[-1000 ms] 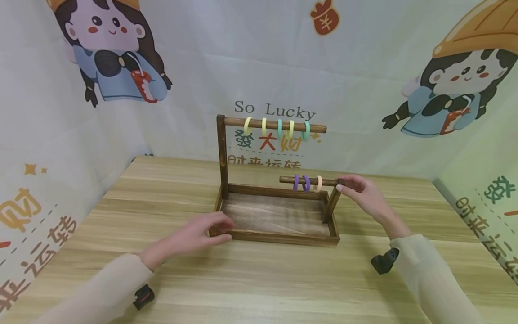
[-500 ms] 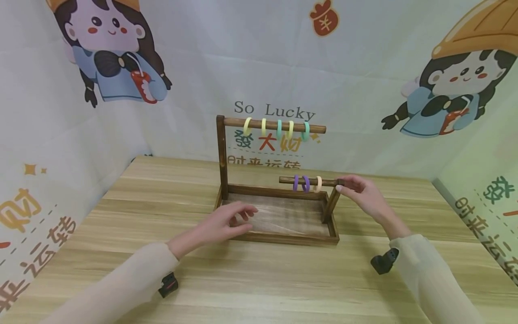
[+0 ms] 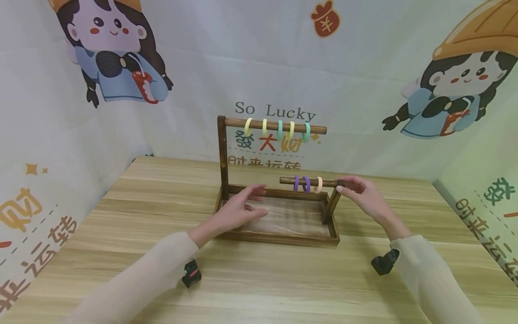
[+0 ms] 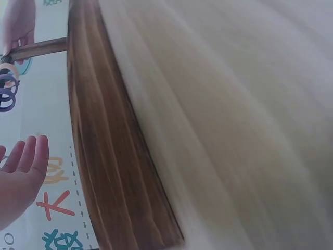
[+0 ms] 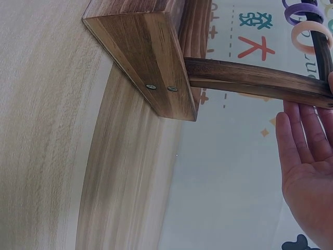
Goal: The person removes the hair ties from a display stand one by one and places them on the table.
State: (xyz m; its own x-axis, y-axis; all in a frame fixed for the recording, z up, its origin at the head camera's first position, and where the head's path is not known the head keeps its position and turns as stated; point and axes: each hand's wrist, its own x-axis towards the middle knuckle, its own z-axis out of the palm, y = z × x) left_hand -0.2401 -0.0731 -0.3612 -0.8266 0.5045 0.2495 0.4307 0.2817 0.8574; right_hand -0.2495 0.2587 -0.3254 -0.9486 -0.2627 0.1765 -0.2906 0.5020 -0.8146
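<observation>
A dark wooden rack [image 3: 279,238] has a tray base, a tall left post and a short right post [image 3: 332,204]. My right hand [image 3: 366,195] pinches the top of the short post between thumb and fingers. From that post a lower bar [image 3: 286,180] runs left, carrying two purple rings [image 3: 306,185] and a peach ring [image 3: 319,185]. My left hand [image 3: 238,209] is over the left part of the tray, fingers spread from the thumb, holding nothing. In the left wrist view, straight fingers [image 4: 28,159] point toward the hanging rings.
Yellow rings [image 3: 265,128] and green rings [image 3: 280,129] hang spaced along the upper bar [image 3: 238,122]. The rack stands on a wood-grain table [image 3: 259,279]. Printed cloth [image 3: 194,90] encloses the back and sides.
My left hand has moved right and away from me, from the tray's front left corner to over the tray, and its fingers have spread. My right hand has stayed at the post.
</observation>
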